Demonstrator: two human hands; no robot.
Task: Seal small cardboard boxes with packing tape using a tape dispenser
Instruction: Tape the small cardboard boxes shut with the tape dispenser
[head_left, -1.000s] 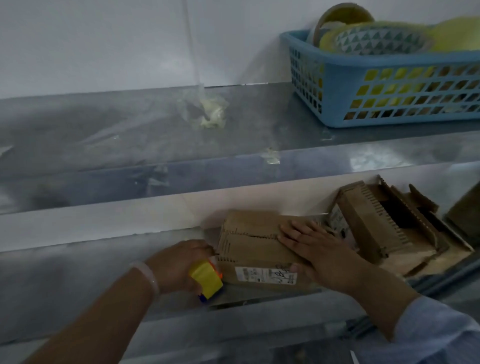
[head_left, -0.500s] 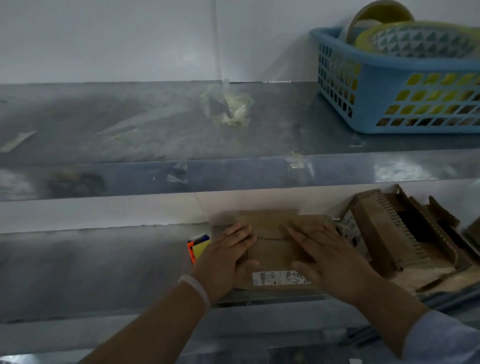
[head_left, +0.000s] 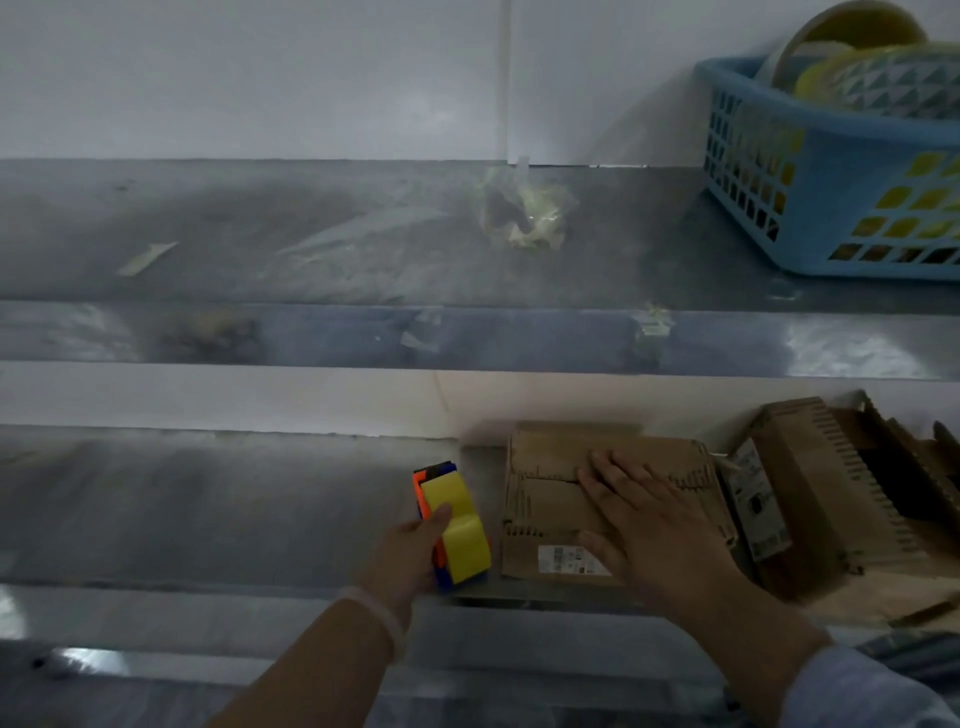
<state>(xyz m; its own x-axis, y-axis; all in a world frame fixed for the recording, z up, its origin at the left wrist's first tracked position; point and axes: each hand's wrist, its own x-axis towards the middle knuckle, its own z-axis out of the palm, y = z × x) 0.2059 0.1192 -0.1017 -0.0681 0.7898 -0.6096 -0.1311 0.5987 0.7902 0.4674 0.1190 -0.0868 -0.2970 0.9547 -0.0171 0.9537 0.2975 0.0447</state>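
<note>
Yellow-and-orange tape dispenser (head_left: 457, 535) is back in the grip of the left hand (head_left: 408, 556), thumb over the roll (that hand was flattening flaps a moment ago). Just right, the cardboard box (head_left: 545, 504) lies on the shelf (head_left: 260, 509), pinned by the flat, open right hand (head_left: 654, 530); taping looks next.

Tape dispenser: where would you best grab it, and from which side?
Grip the tape dispenser across its narrow body, from its left near side, as the left hand does. It stands on edge, and the cardboard box under the right hand crowds its right.
</note>
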